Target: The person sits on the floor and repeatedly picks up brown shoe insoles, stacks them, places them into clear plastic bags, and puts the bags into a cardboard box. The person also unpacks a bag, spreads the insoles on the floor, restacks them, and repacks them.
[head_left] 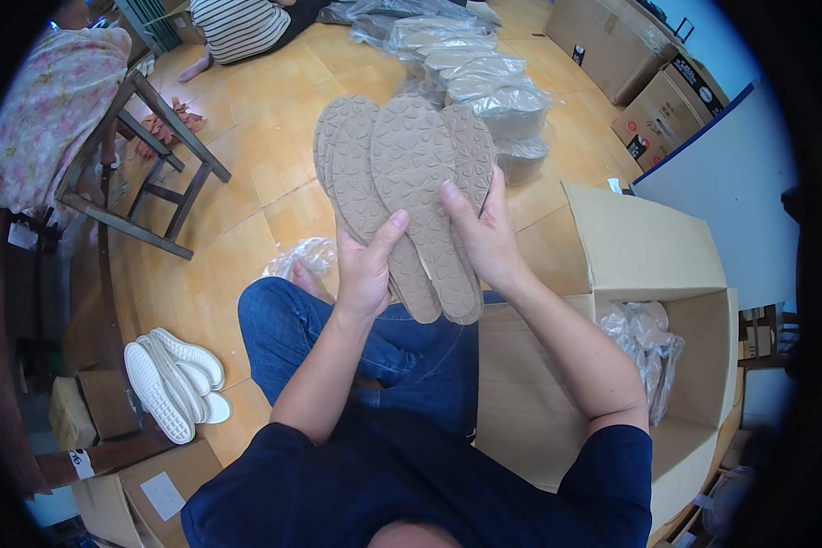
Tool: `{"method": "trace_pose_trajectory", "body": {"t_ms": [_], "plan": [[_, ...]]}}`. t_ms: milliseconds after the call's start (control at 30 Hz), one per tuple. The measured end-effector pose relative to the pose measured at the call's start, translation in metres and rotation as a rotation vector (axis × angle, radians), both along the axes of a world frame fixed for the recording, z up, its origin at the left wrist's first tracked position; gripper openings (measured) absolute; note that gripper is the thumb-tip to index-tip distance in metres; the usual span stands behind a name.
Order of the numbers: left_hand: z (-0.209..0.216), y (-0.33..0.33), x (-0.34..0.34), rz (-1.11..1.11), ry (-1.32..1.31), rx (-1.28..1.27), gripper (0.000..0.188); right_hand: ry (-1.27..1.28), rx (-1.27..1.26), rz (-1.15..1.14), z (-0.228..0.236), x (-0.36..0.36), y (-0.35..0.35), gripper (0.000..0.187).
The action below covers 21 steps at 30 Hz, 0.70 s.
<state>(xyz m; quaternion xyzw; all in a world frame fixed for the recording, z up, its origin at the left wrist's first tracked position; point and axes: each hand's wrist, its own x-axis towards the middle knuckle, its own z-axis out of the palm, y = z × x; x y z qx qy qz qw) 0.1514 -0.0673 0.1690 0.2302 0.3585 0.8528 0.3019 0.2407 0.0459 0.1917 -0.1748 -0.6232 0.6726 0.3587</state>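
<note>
Several tan shoe soles (414, 146) with a raised flower-like pattern are fanned out in front of me, held up above my lap. My left hand (367, 272) grips the fan from the left side, its thumb lying on the patterned face. On the right side my right hand (489, 236) holds the same soles, thumb pressed on the front one and fingers behind. The backs of the soles and most of my fingers are hidden.
A cardboard box (648, 247) with plastic-wrapped soles (644, 342) stands open at my right. Wrapped stacks (498, 100) lie ahead. At left are white soles (169, 393), a wooden stool (160, 187) and crumpled plastic (306, 258). Another person (237, 29) sits at far left.
</note>
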Motion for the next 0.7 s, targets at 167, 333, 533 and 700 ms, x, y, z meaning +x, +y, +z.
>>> {"method": "trace_pose_trajectory", "body": {"t_ms": [167,333,533,700], "plan": [[0.005,-0.004,0.000,-0.017,-0.074,-0.070,0.045,0.046,-0.031,0.101,0.013,0.004,0.003,0.063],[0.006,-0.008,0.000,-0.038,-0.117,-0.029,0.037,0.045,0.079,0.076,0.019,0.004,0.007,0.063],[0.011,-0.011,0.002,-0.009,-0.124,-0.042,0.036,0.069,-0.021,0.123,0.023,0.006,0.003,0.062],[0.012,-0.017,0.002,-0.033,-0.092,-0.025,0.036,0.003,-0.194,0.160,0.026,0.009,0.000,0.064]]}}
